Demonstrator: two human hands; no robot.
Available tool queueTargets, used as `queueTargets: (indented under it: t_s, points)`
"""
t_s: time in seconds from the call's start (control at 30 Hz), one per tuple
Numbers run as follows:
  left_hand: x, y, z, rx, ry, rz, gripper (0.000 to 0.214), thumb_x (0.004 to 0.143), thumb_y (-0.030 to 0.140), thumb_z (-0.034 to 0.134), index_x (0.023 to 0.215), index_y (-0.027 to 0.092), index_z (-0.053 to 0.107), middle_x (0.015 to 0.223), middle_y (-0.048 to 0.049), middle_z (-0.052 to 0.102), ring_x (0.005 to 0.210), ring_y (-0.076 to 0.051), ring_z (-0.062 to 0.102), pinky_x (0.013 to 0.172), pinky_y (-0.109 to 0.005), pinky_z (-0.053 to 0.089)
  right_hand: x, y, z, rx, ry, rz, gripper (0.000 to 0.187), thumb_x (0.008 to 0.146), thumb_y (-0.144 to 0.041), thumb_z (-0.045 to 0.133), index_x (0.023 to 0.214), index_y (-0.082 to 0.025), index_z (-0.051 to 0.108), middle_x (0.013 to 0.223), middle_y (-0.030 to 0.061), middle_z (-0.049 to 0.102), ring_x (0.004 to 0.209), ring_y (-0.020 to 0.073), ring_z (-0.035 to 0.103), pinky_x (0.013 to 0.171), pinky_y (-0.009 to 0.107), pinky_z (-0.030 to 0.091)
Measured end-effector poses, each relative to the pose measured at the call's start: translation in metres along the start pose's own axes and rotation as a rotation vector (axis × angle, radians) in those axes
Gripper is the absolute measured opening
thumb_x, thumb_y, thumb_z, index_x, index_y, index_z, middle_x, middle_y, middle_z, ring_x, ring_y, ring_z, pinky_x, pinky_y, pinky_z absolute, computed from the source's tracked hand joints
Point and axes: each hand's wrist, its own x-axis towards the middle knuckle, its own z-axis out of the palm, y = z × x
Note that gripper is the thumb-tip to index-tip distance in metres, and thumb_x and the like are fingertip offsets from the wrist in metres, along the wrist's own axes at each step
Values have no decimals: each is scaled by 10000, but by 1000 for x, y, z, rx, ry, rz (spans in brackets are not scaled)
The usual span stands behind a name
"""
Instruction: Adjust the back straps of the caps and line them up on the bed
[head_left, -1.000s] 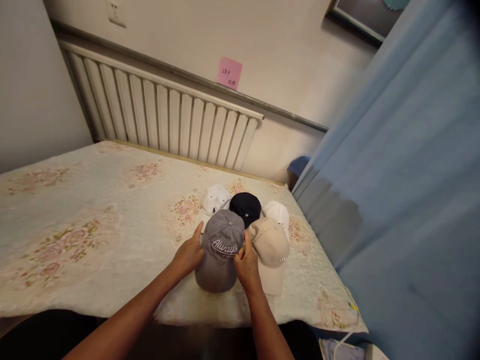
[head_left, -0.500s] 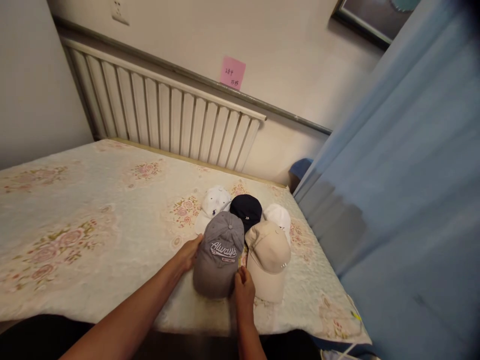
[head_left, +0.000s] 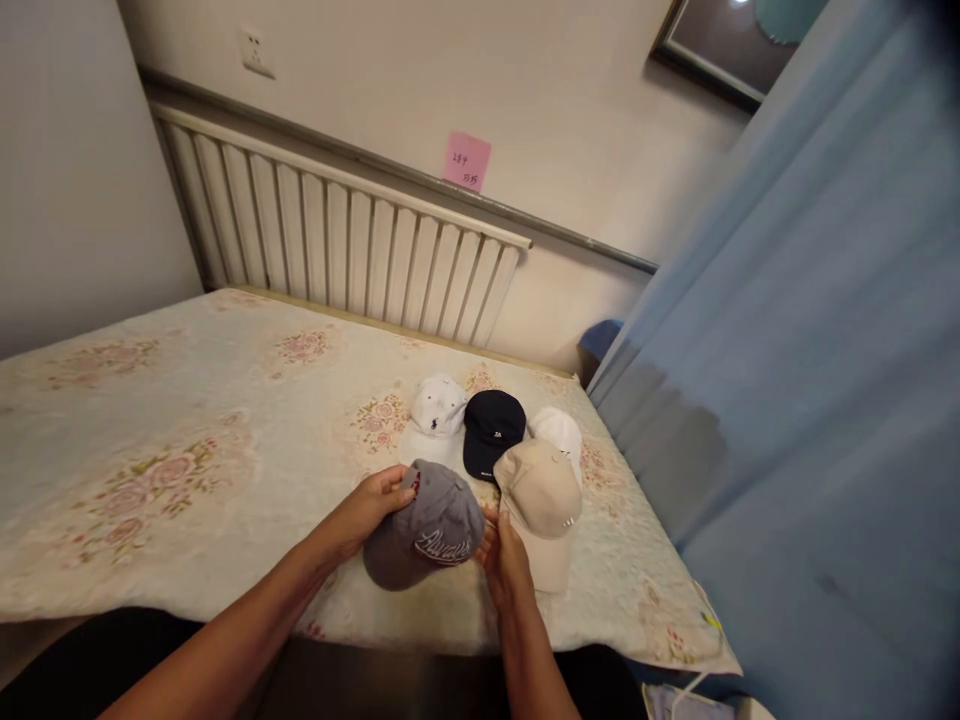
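A grey baseball cap point(head_left: 442, 505) with white "Always" lettering is held above the front of the bed, its brim tilted down to the left. My left hand point(head_left: 371, 510) grips its upper left edge, thumb on the outside. Against the cap's right side, my right hand point(head_left: 506, 560) has its fingers curled, partly hidden by the cap. Just right of that hand lies a beige cap point(head_left: 541, 490), brim to the front. Behind are a white cap point(head_left: 439, 408) with a small dark logo, a black cap point(head_left: 495, 425) and another white cap point(head_left: 556, 430), partly covered by the beige one.
The caps lie on a bed with a flowered cover point(head_left: 262, 520). A radiator point(head_left: 337, 225) runs along the wall behind it, below a pink note point(head_left: 467, 160). At the right hangs a blue curtain point(head_left: 787, 400). A blue item point(head_left: 598, 338) shows at the far corner.
The grey cap has turned, its brim swinging to the left, and uncovered more of the white and black caps. My left hand has shifted to its upper edge; my right hand moved slightly right.
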Motion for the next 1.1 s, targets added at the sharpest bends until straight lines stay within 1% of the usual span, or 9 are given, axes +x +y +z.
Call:
queueTargets:
  t_s: [0.1,0.2,0.37,0.5,0.63,0.73,0.87,1.0,1.1]
  points:
    - [-16,18,5,122,-80,10,190,714,294,658,853,184,589,778,13,657,667,-127,572,644,-238,403,-8,-1,19,61,-69,30,533,761,-608,547,1024,-151,630,954,116,716,847,211,678,717,330,536]
    - [-26,29,8,288,-135,5,132,725,277,627,787,189,550,683,56,580,601,-102,504,578,-211,352,-15,-2,32,117,-152,19,512,772,-575,553,1077,-171,630,1064,105,698,987,222,645,790,350,532]
    - [-29,37,-1,490,-52,14,140,730,320,583,745,194,524,624,64,509,563,-106,443,534,-208,304,-18,-19,31,151,-149,-81,427,687,-394,693,1067,-212,627,1112,59,683,1059,224,611,877,357,492]
    - [-30,51,-4,618,-15,68,127,724,325,573,741,199,560,655,45,532,602,-126,463,552,-216,327,-22,-46,22,109,-169,-144,389,734,-514,601,970,-208,646,969,64,706,938,219,641,760,340,511]
    - [-27,67,-5,872,21,210,131,761,315,525,751,203,592,702,20,576,682,-157,507,610,-235,352,-30,-66,21,8,-274,-126,339,666,-429,695,912,-200,648,589,-20,622,584,146,592,623,280,476]
    - [-20,64,-15,1067,102,270,133,783,299,485,720,213,566,695,14,578,700,-168,511,639,-251,341,-36,-70,28,-103,-373,-79,362,623,-363,733,916,-161,664,542,-22,599,523,129,556,612,279,456]
    - [-12,45,-31,1118,128,190,83,742,238,489,676,219,536,665,8,551,683,-176,490,629,-263,315,-41,-63,40,-240,-456,-27,267,608,-249,730,847,-135,692,542,-18,616,513,106,555,565,234,418]
    - [-17,33,-28,1059,18,80,45,661,198,538,660,213,581,627,14,563,636,-168,503,592,-250,333,-44,-57,51,-312,-460,-47,240,615,-180,696,851,-144,677,614,-9,667,501,86,548,524,202,397]
    - [-24,27,-13,925,-147,-4,151,675,235,555,798,216,642,646,20,592,618,-161,537,578,-238,379,-47,-56,55,-335,-434,-87,262,634,-160,666,896,-164,649,708,2,700,516,81,553,522,195,402]
